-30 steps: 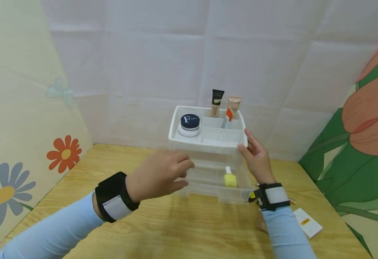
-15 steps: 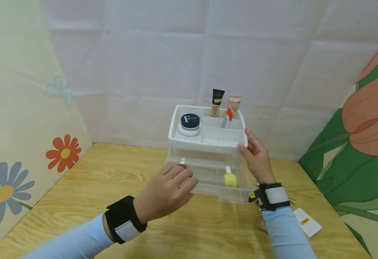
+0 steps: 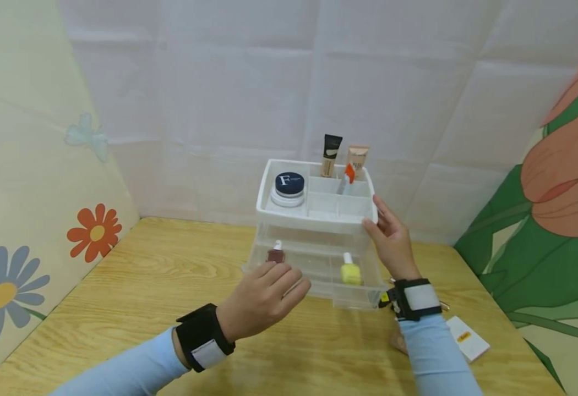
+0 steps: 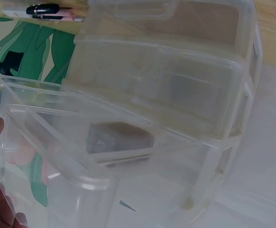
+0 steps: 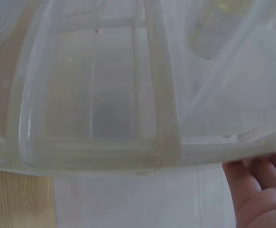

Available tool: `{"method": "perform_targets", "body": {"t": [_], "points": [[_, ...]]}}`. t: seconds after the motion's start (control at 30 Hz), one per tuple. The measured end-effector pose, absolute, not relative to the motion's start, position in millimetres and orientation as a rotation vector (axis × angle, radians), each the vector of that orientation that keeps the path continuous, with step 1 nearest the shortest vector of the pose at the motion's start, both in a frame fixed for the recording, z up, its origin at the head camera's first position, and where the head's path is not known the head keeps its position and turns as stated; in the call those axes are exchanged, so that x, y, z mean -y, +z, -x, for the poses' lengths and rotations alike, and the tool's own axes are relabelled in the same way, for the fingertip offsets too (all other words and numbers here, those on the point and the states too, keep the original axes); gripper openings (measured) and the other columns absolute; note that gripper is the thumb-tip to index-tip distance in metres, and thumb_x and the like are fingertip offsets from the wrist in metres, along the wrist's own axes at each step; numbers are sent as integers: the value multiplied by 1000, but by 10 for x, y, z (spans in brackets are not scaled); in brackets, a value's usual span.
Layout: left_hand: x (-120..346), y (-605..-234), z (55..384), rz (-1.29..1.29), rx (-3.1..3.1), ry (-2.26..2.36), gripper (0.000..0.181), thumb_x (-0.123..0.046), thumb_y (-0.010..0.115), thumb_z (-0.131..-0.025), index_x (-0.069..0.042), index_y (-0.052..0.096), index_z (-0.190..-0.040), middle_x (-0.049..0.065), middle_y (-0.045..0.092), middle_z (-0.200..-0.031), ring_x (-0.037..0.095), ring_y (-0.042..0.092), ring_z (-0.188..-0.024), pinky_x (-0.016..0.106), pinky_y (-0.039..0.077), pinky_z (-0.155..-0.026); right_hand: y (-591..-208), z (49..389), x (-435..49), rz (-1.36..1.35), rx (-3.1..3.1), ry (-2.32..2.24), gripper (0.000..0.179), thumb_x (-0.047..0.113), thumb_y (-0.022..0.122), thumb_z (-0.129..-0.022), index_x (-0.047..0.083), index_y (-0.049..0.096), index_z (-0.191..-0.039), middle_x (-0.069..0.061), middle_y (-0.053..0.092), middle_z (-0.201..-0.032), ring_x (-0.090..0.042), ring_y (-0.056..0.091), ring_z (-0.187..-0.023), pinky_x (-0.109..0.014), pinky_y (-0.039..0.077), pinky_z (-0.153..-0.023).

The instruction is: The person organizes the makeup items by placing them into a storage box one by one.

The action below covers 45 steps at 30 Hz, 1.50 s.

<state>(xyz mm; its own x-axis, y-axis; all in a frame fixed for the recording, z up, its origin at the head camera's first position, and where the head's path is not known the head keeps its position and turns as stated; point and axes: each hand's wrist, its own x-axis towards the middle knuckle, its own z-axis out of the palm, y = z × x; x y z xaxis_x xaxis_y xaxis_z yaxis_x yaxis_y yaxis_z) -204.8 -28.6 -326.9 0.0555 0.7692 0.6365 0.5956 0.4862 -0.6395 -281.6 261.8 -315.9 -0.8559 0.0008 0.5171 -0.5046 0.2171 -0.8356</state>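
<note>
My left hand (image 3: 266, 300) is at the front of a clear pulled-out drawer (image 3: 314, 275), its thumb and fingertips apart beside the plastic in the left wrist view. Just beyond it, a dark red nail polish bottle (image 3: 276, 254) stands in the drawer's left part. A yellow nail polish bottle (image 3: 350, 271) stands at the right. The drawer belongs to a makeup organizer (image 3: 314, 221) with a white top tray. My right hand (image 3: 394, 245) holds that organizer by its right side, thumb near the front corner. The left fingertips are hidden in the head view.
On the top tray sit a dark-lidded round jar (image 3: 289, 187), a black-capped tube (image 3: 331, 157), a beige tube (image 3: 357, 158) and an orange-tipped item (image 3: 349, 175). A white box (image 3: 469, 338) lies on the wooden table (image 3: 195, 247) beside the right forearm.
My left hand has moved in to the drawer and then slightly right along its front, uncovering the dark red bottle inside. My right hand keeps its hold on the organizer.
</note>
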Motion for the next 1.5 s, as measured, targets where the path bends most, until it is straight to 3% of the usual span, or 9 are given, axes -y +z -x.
{"method": "perform_targets", "body": {"t": [0.53,0.9,1.13,1.5], "points": [[263,-3281,2099,1192,1661,184,29,0,38,-101,-6,66,-100,3,61,-92,17,56,-84,25,48,-72,-3158,2866,-2633,-530,2023,1704,59,12,56,-98,9,31,-152,-25,36,-147,-25,48,-127,-17,46,-91],[205,-3280,2192,1180,1664,145,28,-1,38,-101,-7,66,-96,3,60,-90,18,55,-82,25,47,-72,-3131,2836,-2615,-502,2012,1745,58,8,56,-98,9,32,-151,-25,37,-147,-37,42,-130,-16,45,-91],[155,-3271,2295,1165,1657,150,26,1,40,-99,-7,64,-92,3,59,-88,19,54,-81,27,46,-71,-3135,2834,-2620,-478,2013,1738,58,8,56,-98,9,32,-151,-25,38,-146,-31,45,-129,-17,45,-92],[148,-3281,2515,1138,1647,158,30,1,36,-101,-5,64,-93,6,58,-88,20,55,-80,28,48,-72,-3156,2819,-2625,-485,2051,1721,59,13,57,-98,9,31,-152,-25,36,-148,-34,44,-129,-16,45,-91]]}}
